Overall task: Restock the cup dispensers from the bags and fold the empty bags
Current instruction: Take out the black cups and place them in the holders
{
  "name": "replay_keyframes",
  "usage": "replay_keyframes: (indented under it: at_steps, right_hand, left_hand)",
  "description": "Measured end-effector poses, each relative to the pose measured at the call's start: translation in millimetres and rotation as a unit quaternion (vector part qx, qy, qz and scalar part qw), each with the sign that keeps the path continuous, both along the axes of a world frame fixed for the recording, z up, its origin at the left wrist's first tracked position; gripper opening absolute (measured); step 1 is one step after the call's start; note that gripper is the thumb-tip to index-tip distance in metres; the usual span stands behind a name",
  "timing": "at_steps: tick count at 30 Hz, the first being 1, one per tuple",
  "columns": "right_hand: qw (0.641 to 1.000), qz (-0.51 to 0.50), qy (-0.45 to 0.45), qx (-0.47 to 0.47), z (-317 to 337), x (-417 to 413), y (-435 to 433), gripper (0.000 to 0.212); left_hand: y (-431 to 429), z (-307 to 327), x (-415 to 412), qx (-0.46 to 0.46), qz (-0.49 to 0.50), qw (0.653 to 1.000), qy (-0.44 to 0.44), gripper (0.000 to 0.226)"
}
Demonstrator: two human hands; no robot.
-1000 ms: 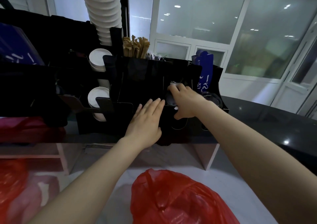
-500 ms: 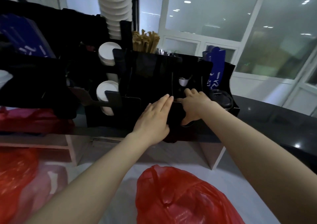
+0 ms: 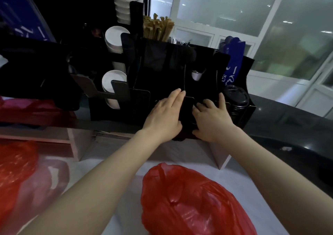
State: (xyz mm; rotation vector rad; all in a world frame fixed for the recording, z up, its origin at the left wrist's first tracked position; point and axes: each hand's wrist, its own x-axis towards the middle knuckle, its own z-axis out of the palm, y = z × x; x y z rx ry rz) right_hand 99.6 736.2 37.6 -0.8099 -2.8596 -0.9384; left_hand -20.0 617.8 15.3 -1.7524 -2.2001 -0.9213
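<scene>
Hands: left hand (image 3: 164, 116) flat and open on black dispenser (image 3: 162, 83) front; right hand (image 3: 211, 121) curled at a dark slot, grasp unclear | Dispenser: far counter, stiff, thin panel edges; likely steadied at base | Cups (image 3: 113, 80): left slots, light, crushable | Red bag (image 3: 194, 202): near, soft, slippery | Room: tight beside lids (image 3: 236, 95) right.

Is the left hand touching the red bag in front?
Apart. The head view shows the left hand up at the black dispenser, with white surface between the forearm and the red bag.

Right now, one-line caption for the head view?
Both hands, left hand and right hand, press on the black cup dispenser; red bag waits below.
</scene>
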Motion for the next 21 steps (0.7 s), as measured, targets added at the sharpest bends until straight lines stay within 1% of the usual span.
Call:
replay_keyframes:
  at_steps: [3, 5, 7, 8, 9, 11, 12, 13, 14, 17, 19, 21]
  right_hand:
    - [1.000, -0.024, 0.016, 0.005, -8.0, -2.4, -7.4, 0.097]
    - [0.999, -0.021, 0.027, -0.005, -11.1, -1.2, -11.9, 0.098]
    - [0.998, -0.004, 0.060, -0.023, -8.0, 3.2, -14.9, 0.094]
    - [0.995, 0.016, 0.095, -0.032, -4.8, 7.4, -15.5, 0.088]
    - [0.987, 0.045, 0.149, -0.036, -1.3, 12.7, -15.4, 0.081]
    - [0.951, 0.096, 0.289, -0.045, 7.8, 25.9, -12.3, 0.062]
    - [0.928, 0.105, 0.354, -0.056, 13.1, 33.4, -7.4, 0.054]
    - [0.910, 0.095, 0.397, -0.074, 18.9, 41.0, -1.2, 0.048]
    - [0.904, 0.071, 0.412, -0.091, 24.8, 48.1, 6.5, 0.046]
    - [0.923, -0.001, 0.372, -0.104, 34.1, 65.8, 32.7, 0.049]
    - [0.935, -0.024, 0.333, -0.118, 33.9, 72.6, 43.3, 0.057]
    - [0.941, -0.030, 0.313, -0.125, 31.6, 74.9, 49.7, 0.062]
  left_hand:
    - [-1.3, 1.2, -1.1, -0.002, -0.002, 1.000, 0.001, 0.085]
    - [-1.9, 1.9, -1.4, -0.001, -0.004, 1.000, 0.004, 0.084]
    - [-1.9, 2.1, -1.5, -0.002, -0.002, 1.000, 0.002, 0.084]
    - [-1.4, 1.7, -1.3, -0.003, -0.001, 1.000, 0.001, 0.084]
    - [-0.9, 1.3, -1.4, -0.003, 0.000, 1.000, 0.001, 0.084]
    - [0.7, 0.0, -1.8, 0.000, 0.004, 1.000, 0.002, 0.085]
    - [1.6, -0.8, -1.8, 0.001, 0.007, 1.000, 0.001, 0.085]
    - [2.4, -1.6, -1.7, 0.003, 0.009, 1.000, 0.002, 0.085]
    - [3.2, -2.2, -1.6, 0.004, 0.010, 1.000, 0.003, 0.086]
    - [3.9, -3.4, -2.6, 0.007, 0.011, 1.000, 0.004, 0.086]
    - [3.6, -3.7, -3.4, 0.008, 0.010, 1.000, 0.003, 0.086]
    - [3.3, -4.0, -3.5, 0.007, 0.010, 1.000, 0.001, 0.086]
